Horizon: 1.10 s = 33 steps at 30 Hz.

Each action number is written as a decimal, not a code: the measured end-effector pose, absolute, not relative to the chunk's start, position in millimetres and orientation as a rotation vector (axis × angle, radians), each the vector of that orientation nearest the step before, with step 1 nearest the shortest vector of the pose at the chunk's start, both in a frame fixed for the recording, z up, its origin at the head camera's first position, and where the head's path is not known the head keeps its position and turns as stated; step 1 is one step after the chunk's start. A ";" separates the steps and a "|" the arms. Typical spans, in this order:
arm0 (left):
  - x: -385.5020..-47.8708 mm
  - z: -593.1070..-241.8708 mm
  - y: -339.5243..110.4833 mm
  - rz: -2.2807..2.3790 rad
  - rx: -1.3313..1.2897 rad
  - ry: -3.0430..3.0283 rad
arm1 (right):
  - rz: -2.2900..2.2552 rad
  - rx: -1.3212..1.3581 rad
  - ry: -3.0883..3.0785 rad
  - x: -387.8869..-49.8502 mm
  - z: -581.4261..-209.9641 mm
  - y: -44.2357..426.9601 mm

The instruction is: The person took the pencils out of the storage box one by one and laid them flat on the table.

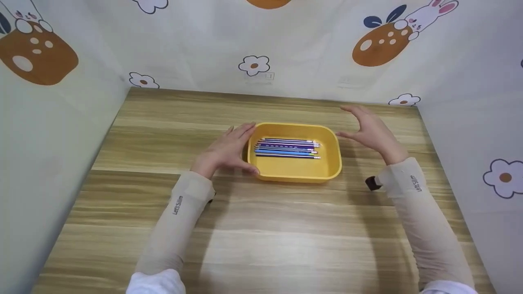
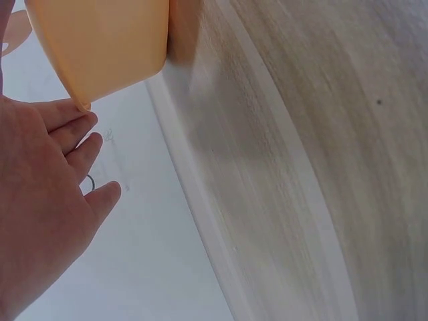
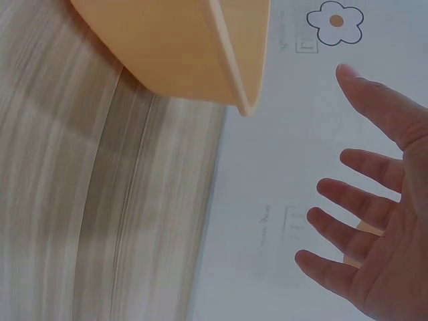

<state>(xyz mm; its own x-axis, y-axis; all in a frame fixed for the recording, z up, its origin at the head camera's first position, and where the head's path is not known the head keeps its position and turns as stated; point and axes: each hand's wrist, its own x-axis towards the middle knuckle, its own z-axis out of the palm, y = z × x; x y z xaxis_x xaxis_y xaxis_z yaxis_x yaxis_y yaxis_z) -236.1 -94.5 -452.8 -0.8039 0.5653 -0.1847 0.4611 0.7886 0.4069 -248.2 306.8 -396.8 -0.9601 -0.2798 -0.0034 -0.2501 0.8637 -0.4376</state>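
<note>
A yellow rectangular plastic bin (image 1: 292, 170) stands upright on the wooden table. Several pencils (image 1: 286, 148) in blue, purple and striped colours lie side by side inside it, their eraser ends to the right. At the bin's left end, my left hand (image 1: 229, 151) spreads its thumb and fingers along the side. In the left wrist view, the fingertips (image 2: 83, 120) touch the bin's rim (image 2: 81, 105). My right hand (image 1: 374, 132) hovers off the right end, thumb and fingers spread. The right wrist view shows a gap between that hand (image 3: 381, 227) and the bin (image 3: 180, 53), with nothing held.
The wood-grain table (image 1: 253, 237) extends around the bin. White cloth walls (image 1: 196, 53) printed with flowers and rabbits border it at the back and both sides. A small black device (image 1: 372, 183) sits at the right wrist.
</note>
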 end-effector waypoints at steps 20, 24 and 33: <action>-242.8 -443.7 -93.9 0.520 0.819 2.717 | -0.653 -0.609 2.929 -267.3 -377.0 275.8; -240.8 -444.8 -93.9 0.518 0.805 2.719 | -0.652 -0.656 2.905 -266.4 -376.3 267.1; -234.1 -454.1 -93.3 0.538 0.792 2.701 | -0.667 -0.719 2.802 -258.7 -387.3 249.2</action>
<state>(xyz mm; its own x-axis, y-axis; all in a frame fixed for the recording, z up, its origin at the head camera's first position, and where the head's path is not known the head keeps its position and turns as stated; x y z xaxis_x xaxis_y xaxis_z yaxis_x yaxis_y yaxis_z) -234.1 -93.3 -454.1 -0.8122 0.5624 -0.1550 0.4600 0.7809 0.4227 -258.7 249.2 -387.3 -0.8686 -0.4925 -0.0539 -0.4154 0.7833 -0.4624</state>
